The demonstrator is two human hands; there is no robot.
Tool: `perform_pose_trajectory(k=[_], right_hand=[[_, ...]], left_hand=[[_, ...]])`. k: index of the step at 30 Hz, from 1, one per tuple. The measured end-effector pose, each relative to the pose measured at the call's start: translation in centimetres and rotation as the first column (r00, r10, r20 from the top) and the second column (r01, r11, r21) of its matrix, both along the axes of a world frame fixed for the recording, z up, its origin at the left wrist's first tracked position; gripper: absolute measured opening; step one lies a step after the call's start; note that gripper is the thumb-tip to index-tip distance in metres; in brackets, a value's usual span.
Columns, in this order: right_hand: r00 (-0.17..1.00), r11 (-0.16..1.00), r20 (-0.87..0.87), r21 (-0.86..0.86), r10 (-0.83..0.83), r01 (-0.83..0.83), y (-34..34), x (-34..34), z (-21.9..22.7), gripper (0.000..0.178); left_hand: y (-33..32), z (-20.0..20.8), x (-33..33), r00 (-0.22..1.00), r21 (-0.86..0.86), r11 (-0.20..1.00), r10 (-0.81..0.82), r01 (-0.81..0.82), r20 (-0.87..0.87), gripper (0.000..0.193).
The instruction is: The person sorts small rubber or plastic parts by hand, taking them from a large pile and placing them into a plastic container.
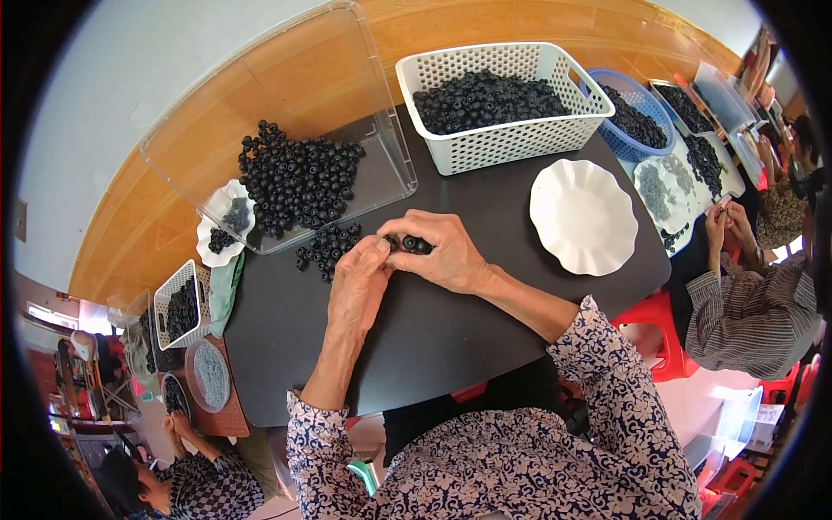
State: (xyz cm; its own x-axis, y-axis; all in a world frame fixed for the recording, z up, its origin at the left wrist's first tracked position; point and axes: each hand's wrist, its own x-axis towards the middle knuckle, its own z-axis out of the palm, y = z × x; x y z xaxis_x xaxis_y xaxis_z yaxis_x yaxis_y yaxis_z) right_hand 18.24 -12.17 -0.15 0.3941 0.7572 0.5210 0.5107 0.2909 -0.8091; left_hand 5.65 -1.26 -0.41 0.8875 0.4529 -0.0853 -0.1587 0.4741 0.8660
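No lettering, number or sign is showing legibly: neither the white perforated plastic basket (511, 149) at the far edge of the dark tabletop (468, 347) nor the clear rectangular plastic box (378, 173) is carrying readable print.

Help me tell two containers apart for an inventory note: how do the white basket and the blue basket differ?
Shape: the white basket is rectangular, while the blue basket is round.
Colour: the white basket is plain white; the blue basket is a muted blue.
Size: in this view, the white basket looks clearly larger than the blue basket.
Shared: both have perforated walls and hold heaped dark pieces.
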Motion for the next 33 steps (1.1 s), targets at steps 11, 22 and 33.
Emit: perform_pose_trajectory(k=[11,22,33], right_hand=[[1.000,1.000,0.022,0.002,-0.013,0.013,0.1,0.1,-0.7,0.025],[0.996,0.999,0.092,-0.034,0.010,-0.007,0.1,0.1,-0.7,0.026],[0.985,0.991,0.114,0.009,-0.131,0.131,-1.5,-1.4,-0.5,0.021]], left_hand=[[0.0,0.0,0.3,0.999,0.014,0.999,-0.048,0.048,0.005,0.015],[1.8,-0.3,0.5,0.990,0.099,0.986,-0.130,0.135,-0.060,0.012],[0.4,-1.1,0.4,0.998,0.078,0.995,-0.064,0.066,-0.030,0.022]])
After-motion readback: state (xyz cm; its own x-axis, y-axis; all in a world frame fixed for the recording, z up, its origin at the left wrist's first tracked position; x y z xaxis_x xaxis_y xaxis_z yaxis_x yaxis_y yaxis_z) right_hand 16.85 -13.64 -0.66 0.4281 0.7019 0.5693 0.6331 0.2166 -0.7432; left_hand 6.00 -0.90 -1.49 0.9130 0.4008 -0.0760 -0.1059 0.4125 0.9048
